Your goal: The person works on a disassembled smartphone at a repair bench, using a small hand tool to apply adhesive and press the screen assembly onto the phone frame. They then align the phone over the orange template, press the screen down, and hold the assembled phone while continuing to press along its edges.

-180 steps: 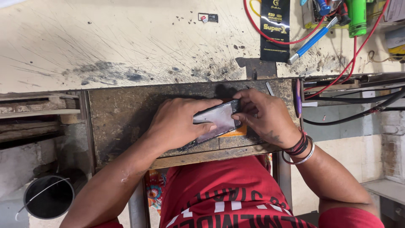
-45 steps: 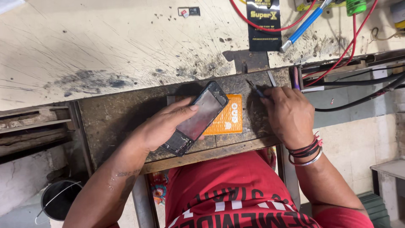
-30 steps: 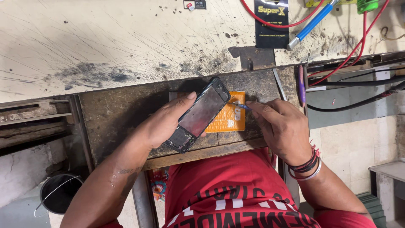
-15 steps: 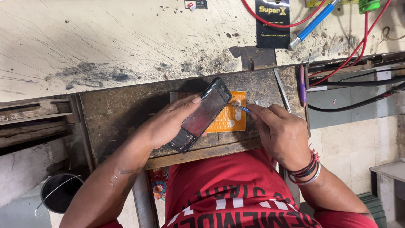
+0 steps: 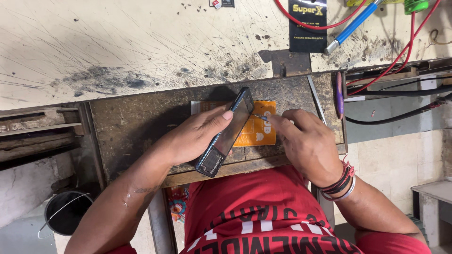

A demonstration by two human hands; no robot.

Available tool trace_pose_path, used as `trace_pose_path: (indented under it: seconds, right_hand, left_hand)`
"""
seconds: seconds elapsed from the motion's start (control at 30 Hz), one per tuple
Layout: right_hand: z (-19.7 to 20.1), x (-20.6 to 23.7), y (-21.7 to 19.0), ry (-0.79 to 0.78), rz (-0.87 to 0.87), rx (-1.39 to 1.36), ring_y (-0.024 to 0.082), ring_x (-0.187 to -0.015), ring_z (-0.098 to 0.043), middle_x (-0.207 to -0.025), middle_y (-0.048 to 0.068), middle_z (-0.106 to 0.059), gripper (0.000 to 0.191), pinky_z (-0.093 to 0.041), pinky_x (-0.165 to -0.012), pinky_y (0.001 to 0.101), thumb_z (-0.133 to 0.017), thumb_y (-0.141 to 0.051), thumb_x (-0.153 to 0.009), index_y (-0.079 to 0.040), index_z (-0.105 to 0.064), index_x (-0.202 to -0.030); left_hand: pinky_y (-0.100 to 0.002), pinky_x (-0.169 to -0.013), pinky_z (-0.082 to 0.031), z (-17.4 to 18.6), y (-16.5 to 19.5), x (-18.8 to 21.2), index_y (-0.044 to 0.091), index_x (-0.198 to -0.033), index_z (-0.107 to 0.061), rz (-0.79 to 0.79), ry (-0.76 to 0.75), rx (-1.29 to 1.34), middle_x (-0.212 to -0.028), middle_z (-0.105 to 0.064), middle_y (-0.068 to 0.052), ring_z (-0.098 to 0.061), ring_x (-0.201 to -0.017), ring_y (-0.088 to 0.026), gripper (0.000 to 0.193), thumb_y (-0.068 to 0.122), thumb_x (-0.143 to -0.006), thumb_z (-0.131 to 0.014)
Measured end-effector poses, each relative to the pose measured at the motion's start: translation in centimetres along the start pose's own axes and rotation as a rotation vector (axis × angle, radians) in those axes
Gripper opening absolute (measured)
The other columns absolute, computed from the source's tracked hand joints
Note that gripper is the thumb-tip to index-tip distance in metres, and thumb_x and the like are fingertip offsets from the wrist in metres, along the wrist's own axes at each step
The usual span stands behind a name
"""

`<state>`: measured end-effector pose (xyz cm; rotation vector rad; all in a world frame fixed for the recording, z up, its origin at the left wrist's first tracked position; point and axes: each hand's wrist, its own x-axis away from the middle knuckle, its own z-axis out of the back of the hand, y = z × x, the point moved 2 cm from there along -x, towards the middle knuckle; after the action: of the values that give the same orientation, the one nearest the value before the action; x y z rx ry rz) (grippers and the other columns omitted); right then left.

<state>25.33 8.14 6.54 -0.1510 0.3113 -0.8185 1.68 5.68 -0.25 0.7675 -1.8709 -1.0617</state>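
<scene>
The phone [image 5: 228, 134] now stands steeper on edge — left hand [image 5: 193, 136] gripping it, right hand [image 5: 306, 141] pinching a thin tool [image 5: 260, 116] at its side.

A blue-handled tool [image 5: 351, 26], red wires [image 5: 409, 44] and a black bucket [image 5: 66, 214] lie about.

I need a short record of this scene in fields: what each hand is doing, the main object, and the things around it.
Left hand: holds a dark phone tilted on its edge
Right hand: pinches a thin metal tool, tip at the phone's side
Under phone: orange card on a worn work board
Nearby: blue-handled tool, red wire, black bucket
</scene>
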Motion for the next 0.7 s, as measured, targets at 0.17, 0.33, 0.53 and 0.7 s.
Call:
trace_pose_path:
  seconds: [0.17, 0.33, 0.53, 0.7]
  right_hand:
    - [0.22, -0.69, -0.09, -0.057, 0.042, 0.047, 0.028, -0.073, -0.065, -0.078, 0.008, -0.062, 0.026, -0.053, -0.063, 0.0411, -0.073, -0.005, -0.086, -0.004, -0.073, -0.112]
    - [0.45, -1.02, 0.08, -0.055, 0.073, 0.113, 0.027, -0.075, -0.063, -0.084, 0.008, -0.065, 0.024, -0.053, -0.064, 0.0386, -0.074, -0.011, -0.085, -0.004, -0.072, -0.108]
    - [0.69, -0.81, 0.03, -0.044, 0.129, 0.112, 0.025, -0.076, -0.064, -0.093, 0.008, -0.069, 0.031, -0.053, -0.063, 0.0359, -0.071, -0.004, -0.079, -0.007, -0.073, -0.109]
    - [0.64, -0.85, 0.36, -0.081, 0.063, 0.120, 0.024, -0.078, -0.065, -0.091, 0.005, -0.066, 0.022, -0.054, -0.066, 0.0362, -0.074, -0.014, -0.089, -0.008, -0.072, -0.110]
  left_hand:
    - [-0.026, -0.060, -0.058, -0.03, 0.19, -0.02, 0.007, -0.137, -0.057, 0.041, 0.011, 0.010, -0.086, -0.071, -0.002, -0.071, -0.070, -0.010, 0.055, 0.048, -0.104, -0.040]
    - [-0.025, -0.060, -0.058, 0.03, 0.28, -0.05, 0.007, -0.138, -0.057, 0.013, 0.002, -0.021, -0.086, -0.070, -0.003, -0.072, -0.071, -0.010, 0.056, 0.049, -0.105, -0.040]
    - [-0.025, -0.060, -0.058, -0.04, 0.06, -0.07, 0.006, -0.137, -0.057, 0.037, 0.005, 0.025, -0.088, -0.070, -0.002, -0.072, -0.070, -0.010, 0.056, 0.047, -0.104, -0.041]
    - [-0.024, -0.063, -0.055, 0.13, -0.04, -0.09, 0.006, -0.134, -0.061, -0.016, 0.015, -0.051, -0.087, -0.070, -0.002, -0.068, -0.074, -0.007, 0.054, 0.047, -0.106, -0.040]
